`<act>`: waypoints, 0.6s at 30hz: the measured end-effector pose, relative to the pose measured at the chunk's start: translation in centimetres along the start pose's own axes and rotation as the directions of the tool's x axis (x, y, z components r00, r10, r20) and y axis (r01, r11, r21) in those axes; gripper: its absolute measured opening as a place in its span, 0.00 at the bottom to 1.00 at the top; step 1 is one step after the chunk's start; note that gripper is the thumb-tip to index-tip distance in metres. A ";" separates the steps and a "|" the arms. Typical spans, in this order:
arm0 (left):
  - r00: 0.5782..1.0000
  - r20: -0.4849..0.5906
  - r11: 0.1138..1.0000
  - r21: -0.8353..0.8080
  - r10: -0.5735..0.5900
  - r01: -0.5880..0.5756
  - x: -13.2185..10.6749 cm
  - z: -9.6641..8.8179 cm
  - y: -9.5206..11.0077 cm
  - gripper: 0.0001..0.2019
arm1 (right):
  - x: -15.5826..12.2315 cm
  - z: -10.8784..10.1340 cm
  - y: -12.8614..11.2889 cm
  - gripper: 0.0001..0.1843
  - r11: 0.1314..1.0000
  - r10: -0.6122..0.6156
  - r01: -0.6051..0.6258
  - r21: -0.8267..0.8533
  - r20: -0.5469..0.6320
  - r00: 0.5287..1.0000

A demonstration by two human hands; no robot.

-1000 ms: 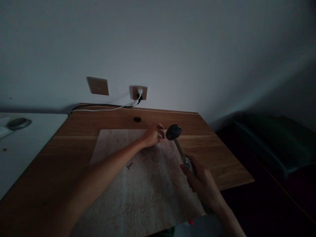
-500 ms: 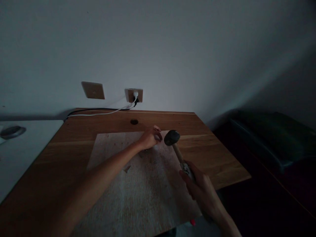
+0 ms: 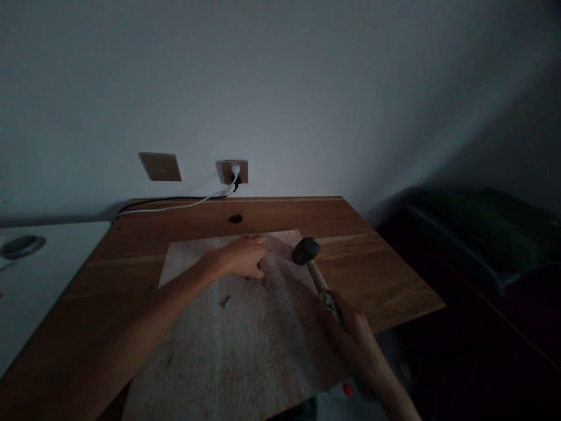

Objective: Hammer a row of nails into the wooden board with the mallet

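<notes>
My right hand [image 3: 350,330] is wrapped round the handle of a mallet [image 3: 305,251] with a dark head and a pale wooden shaft. The mallet's head is above the right part of a pale wooden board [image 3: 245,356]. My left hand [image 3: 245,255] is low over the far part of the board, fingers bent down and closed. A small thin thing shows at its fingertips, too small to name. Several tiny metal-looking pieces [image 3: 268,285] lie just below that hand. A small torn scrap [image 3: 225,302] rests on the board nearer to me.
The board lies on a brown wooden table [image 3: 385,275]. A wall socket [image 3: 234,172] with plugs and cables is behind it. At the left stands a white surface [image 3: 52,275]; at the right, a dark cushioned piece of furniture [image 3: 495,234]. A red object [image 3: 347,390] shows below the board's near edge.
My left hand has moved left and slightly down across the board, toward the tiny pieces. The mallet stays in my right hand, nearly in the same place.
</notes>
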State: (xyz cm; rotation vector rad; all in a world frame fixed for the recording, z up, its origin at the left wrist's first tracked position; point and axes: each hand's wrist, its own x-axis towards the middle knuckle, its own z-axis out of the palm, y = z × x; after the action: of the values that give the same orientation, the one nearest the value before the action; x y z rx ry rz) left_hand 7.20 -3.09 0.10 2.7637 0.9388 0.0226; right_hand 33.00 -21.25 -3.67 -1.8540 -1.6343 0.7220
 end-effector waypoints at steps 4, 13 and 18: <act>0.998 -0.057 0.993 -0.118 -0.002 -0.005 1.1 0.4 -0.6 0.02 | -0.1 0.0 0.1 0.26 1.000 -0.013 0.013 0.024 -0.008 1.000; 0.971 -0.240 0.982 -0.186 -0.001 -0.045 3.0 1.5 -2.4 0.07 | -0.1 -0.1 -0.4 0.28 0.999 0.025 -0.026 0.046 0.013 1.000; 0.969 -0.245 0.988 -0.145 0.021 -0.059 2.7 1.7 -2.4 0.06 | 0.0 -0.1 -0.2 0.30 0.998 0.033 -0.033 0.046 0.015 0.999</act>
State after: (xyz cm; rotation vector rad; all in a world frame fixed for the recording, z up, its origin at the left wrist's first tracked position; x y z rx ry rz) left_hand 8.06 0.09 -2.24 2.6782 0.8953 0.4311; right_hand 32.91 -21.25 -3.42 -1.8510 -1.5856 0.7823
